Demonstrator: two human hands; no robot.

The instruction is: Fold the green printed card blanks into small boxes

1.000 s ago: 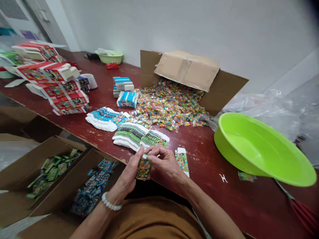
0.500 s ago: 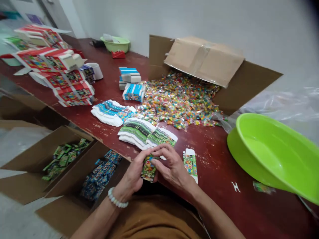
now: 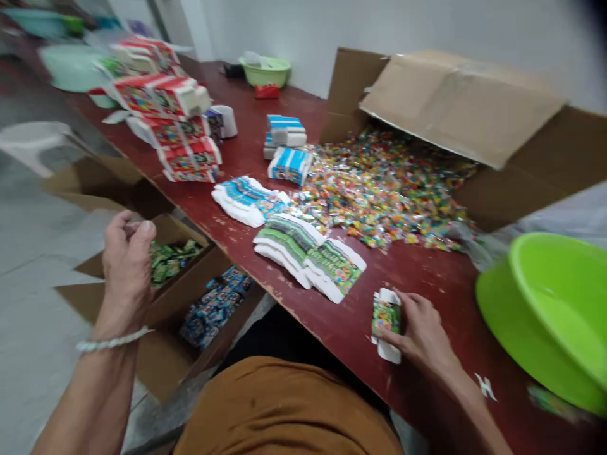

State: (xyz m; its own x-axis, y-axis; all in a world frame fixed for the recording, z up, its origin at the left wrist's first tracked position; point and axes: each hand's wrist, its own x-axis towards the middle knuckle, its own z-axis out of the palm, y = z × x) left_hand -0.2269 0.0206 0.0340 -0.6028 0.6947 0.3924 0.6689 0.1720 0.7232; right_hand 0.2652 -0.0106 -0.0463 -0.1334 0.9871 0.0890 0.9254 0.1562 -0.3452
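Note:
On the left, my left hand point(image 3: 127, 256) hangs over a cardboard carton holding green printed packs point(image 3: 173, 259). Its fingers are curled, the thumb stands apart from them, and no object shows between. My right hand point(image 3: 424, 328) grips a small green printed candy box point(image 3: 386, 319) on the red table, thumb on the near side and fingers at the far edge. White end flaps stick out from this box. Left of it lies a fanned stack of flat green cartons point(image 3: 303, 253), with a stack of flat blue cartons point(image 3: 249, 199) behind.
Wrapped candies point(image 3: 379, 189) spill from a large tipped carton point(image 3: 455, 107). A lime-green basin point(image 3: 545, 316) stands at the right. Red boxes point(image 3: 165, 126) are piled at the left, blue-white bundles point(image 3: 289, 164) further in. Blue packs point(image 3: 218, 303) fill another carton below the table edge.
Both hands were together on a filled green box. My left hand has swung left over the carton, and that box is out of sight. My right hand has moved right onto another small box.

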